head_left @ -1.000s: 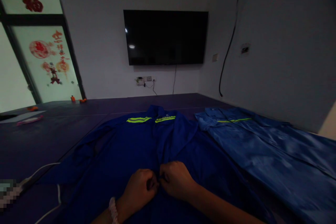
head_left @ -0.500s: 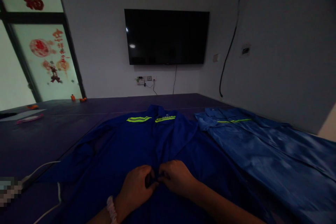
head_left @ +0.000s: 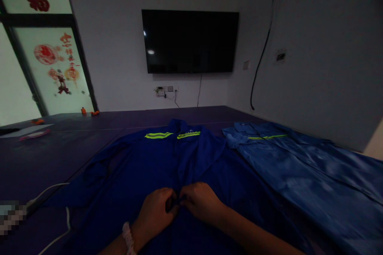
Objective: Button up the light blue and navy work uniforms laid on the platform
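Observation:
A dark blue work jacket (head_left: 140,167) with yellow reflective stripes lies spread on a dark purple table (head_left: 60,143). My left hand (head_left: 157,211) and my right hand (head_left: 201,202) meet at the jacket's front opening, near its lower middle. Both hands are closed in a pinch on the front edges of the fabric. What sits between the fingertips is too dark to make out. A pale band circles my left wrist.
A second, lighter blue jacket (head_left: 299,167) lies to the right. A white cable (head_left: 48,193) runs along the table's left edge. Small objects (head_left: 32,133) lie at the far left. A black television (head_left: 190,42) hangs on the back wall.
Both hands stay pinched at the jacket's front opening; they have shifted only slightly, with the fingers working at the same spot.

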A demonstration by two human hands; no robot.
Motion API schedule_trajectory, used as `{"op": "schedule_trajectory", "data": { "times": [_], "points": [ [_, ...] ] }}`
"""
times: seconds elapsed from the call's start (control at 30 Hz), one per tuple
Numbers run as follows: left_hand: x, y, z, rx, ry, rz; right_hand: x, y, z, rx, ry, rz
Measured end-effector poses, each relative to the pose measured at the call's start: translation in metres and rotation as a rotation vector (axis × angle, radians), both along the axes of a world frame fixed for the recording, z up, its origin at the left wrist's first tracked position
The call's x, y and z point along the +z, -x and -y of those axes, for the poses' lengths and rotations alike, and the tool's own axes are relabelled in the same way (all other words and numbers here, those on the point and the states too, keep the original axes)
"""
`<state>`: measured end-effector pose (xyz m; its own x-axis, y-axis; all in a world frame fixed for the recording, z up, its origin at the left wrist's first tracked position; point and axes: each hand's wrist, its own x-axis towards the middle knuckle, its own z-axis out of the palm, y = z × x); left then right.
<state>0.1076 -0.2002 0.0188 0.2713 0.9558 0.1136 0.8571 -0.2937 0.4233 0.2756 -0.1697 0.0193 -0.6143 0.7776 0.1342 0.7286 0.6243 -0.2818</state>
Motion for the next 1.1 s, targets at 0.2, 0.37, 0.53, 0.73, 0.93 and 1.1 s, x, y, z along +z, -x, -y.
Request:
{"op": "schedule_trajectory", "data": {
  "times": [0.2,0.37,0.53,0.73,0.93,1.1],
  "points": [
    [0.001,0.0,0.0,0.002,-0.003,0.002,0.0,-0.002,-0.003,0.046,0.006,0.009],
    [-0.001,0.001,-0.001,0.016,-0.004,-0.004,0.001,-0.005,-0.007,0.111,0.028,0.002],
    [-0.001,0.001,-0.002,0.009,-0.003,-0.005,0.0,-0.008,-0.011,0.168,0.016,0.003],
    [0.001,0.0,0.0,-0.006,-0.007,0.007,-0.006,-0.008,-0.018,0.224,-0.057,0.033],
    [0.0,0.0,0.0,0.008,-0.009,-0.007,-0.006,-0.008,-0.018,0.21,-0.085,0.06],
    [-0.001,0.001,0.0,0.005,0.001,-0.029,-0.004,-0.007,-0.016,0.19,-0.101,0.056]
  ]
}}
